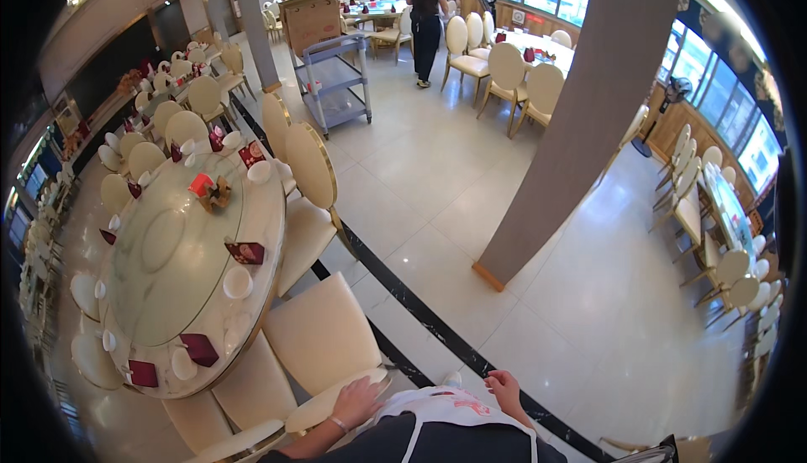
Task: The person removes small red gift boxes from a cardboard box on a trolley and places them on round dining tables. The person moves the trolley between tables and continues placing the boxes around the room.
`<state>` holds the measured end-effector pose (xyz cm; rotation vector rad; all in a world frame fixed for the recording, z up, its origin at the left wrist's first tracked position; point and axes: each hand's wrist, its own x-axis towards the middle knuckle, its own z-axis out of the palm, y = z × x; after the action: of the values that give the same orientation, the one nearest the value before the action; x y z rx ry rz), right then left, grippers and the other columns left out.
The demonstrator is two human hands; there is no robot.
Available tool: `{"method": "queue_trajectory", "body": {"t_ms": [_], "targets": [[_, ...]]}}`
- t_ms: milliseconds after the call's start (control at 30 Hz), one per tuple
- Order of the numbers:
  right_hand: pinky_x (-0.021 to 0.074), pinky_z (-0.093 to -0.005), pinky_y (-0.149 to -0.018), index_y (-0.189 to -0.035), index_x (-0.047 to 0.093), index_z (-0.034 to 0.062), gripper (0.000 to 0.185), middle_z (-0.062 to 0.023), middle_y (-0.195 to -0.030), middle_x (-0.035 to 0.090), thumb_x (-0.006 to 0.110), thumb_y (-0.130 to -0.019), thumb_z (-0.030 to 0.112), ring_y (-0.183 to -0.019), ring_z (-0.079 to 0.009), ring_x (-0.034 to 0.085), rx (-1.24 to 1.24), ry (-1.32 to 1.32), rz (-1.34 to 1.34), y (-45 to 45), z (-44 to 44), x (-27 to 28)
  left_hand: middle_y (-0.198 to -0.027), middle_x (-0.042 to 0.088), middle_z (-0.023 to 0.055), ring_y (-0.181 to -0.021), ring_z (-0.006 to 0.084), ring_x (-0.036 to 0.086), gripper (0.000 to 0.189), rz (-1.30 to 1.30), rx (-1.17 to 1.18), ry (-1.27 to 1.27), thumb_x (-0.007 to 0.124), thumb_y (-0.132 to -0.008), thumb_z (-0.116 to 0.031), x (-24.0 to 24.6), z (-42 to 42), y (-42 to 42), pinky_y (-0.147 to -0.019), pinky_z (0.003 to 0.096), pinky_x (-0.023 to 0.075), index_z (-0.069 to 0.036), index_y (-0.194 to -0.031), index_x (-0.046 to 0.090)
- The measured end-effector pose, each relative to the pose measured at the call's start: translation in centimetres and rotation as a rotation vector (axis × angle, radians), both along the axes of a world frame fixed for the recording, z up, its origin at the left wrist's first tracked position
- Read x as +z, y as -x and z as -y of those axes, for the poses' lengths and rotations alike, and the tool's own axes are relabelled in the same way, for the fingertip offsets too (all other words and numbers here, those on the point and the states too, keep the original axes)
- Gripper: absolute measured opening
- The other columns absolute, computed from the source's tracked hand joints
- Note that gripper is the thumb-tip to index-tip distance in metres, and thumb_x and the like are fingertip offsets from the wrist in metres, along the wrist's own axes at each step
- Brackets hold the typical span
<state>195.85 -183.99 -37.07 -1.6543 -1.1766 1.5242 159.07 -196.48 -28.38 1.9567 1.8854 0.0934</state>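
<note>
My left hand (358, 404) is spread at the rounded back of a cream chair (309, 411); whether it touches the chair or hangs just above it is unclear. My right hand (503, 390) hangs over the floor with loosely curled fingers and nothing visible in it. Between the hands is the white apron (435, 400) that I wear. Ahead on the left stands a round marble-patterned table (261, 312) with a glass turntable (151, 293). White bowls (238, 282) and folded dark red napkins (199, 349) are set around its rim.
A grey pillar (542, 211) rises from the tiled floor (416, 173) on the right. Farther ahead stand a grey utility cart (334, 88) with a cardboard box (312, 19) and a person (427, 22). Other set tables, cream chairs (466, 53) and a standing fan (668, 104) line the windows.
</note>
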Motion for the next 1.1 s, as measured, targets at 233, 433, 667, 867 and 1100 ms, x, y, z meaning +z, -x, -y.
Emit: {"method": "queue_trajectory", "body": {"t_ms": [233, 433, 667, 867, 1100], "targets": [[0.051, -0.0272, -0.069, -0.105, 0.061, 0.0024, 0.019, -0.0069, -0.09, 0.068, 0.058, -0.089, 0.012, -0.08, -0.0127, 0.064, 0.194, 0.043, 0.083, -1.1, -20.1, 2.1, -0.112, 0.061, 0.0126, -0.105, 0.0295, 0.058, 0.037, -0.102, 0.216, -0.092, 0.068, -0.078, -0.042, -0.3, -2.3, -0.8, -0.082, 0.0423, 0.0481, -0.01, -0.097, 0.065], [0.0513, -0.027, -0.07, -0.106, 0.061, 0.0045, 0.018, -0.0064, -0.092, 0.067, 0.058, -0.09, 0.012, -0.082, -0.0131, 0.064, 0.342, 0.04, -0.072, 7.2, -35.4, -0.2, -0.094, 0.068, 0.0115, -0.092, 0.0293, 0.063, 0.031, 0.09, 0.662, 0.054, 0.065, -0.082, -0.041, -7.2, -6.9, 1.4, -0.079, 0.041, 0.0494, -0.01, -0.084, 0.071], [0.0515, -0.0278, -0.071, -0.109, 0.06, 0.0022, 0.022, -0.0073, -0.094, 0.068, 0.06, -0.091, 0.015, -0.083, -0.0131, 0.064, 0.508, 0.083, -0.145, 18.5, -53.8, 1.8, -0.079, 0.068, 0.0101, -0.072, 0.0267, 0.067, 0.021, 0.569, 0.883, -0.045, 0.05, -0.09, -0.021, -5.8, -42.9, 5.6, -0.064, 0.0386, 0.0508, -0.008, -0.098, 0.063], [0.0513, -0.0267, -0.07, -0.106, 0.06, 0.0026, 0.018, -0.0069, -0.091, 0.068, 0.059, -0.091, 0.013, -0.081, -0.0132, 0.064, 0.412, -0.041, -0.197, 25.6, -70.0, 2.6, -0.085, 0.066, 0.0101, -0.078, 0.0253, 0.065, 0.021, 0.623, 0.475, -0.241, 0.05, -0.09, -0.016, -0.1, -67.4, 11.1, -0.069, 0.0366, 0.0503, -0.008, -0.107, 0.06], [0.0531, -0.028, -0.068, -0.107, 0.061, 0.0019, 0.021, -0.0081, -0.092, 0.068, 0.059, -0.092, 0.015, -0.08, -0.0146, 0.065, 0.408, 0.074, -0.129, 29.3, -87.9, -4.9, -0.093, 0.064, 0.0138, -0.091, 0.0312, 0.061, 0.024, 0.339, 0.238, -0.234, 0.052, -0.091, -0.024, -7.9, -84.1, 18.9, -0.079, 0.0407, 0.0486, -0.008, -0.105, 0.064]]}}
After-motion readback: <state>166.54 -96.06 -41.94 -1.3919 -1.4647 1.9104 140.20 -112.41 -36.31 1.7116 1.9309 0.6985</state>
